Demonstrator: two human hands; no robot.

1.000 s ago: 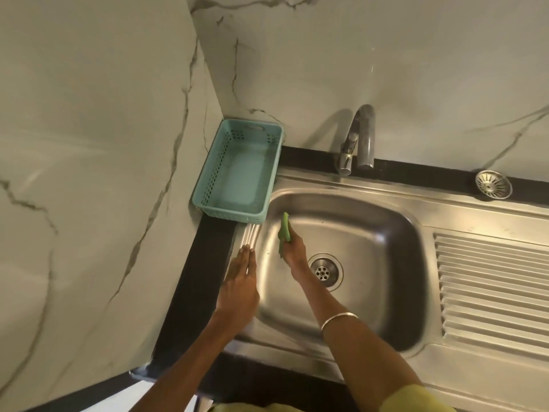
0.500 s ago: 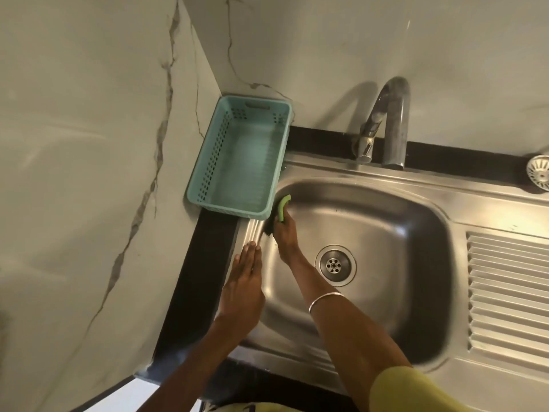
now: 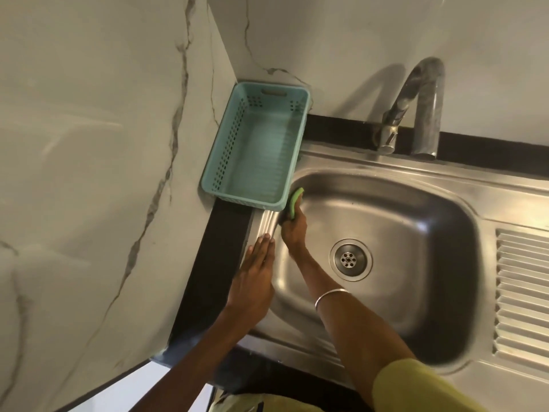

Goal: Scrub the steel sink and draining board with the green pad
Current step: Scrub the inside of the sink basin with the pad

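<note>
Green pad (image 3: 295, 201): held on edge against the upper left wall of the sink (image 3: 395, 233), just beside the near corner of the blue basket (image 3: 255, 150). Your right hand (image 3: 294, 230) grips it, fingers curled round its lower part. Your left hand (image 3: 252, 281) lies flat on the sink's left rim, fingers straight and together, holding nothing. Drain (image 3: 350, 259) sits in the bowl floor, well apart from the pad. Draining board (image 3: 523, 292) lies to the right, far from both hands. Tap (image 3: 416, 108) stands at the back rim.

Judgement: you are at the bowl's left wall; no foam or wet streaks are plain enough to tell which parts are done. The draining board looks untouched, so much of the task seems left.
</note>
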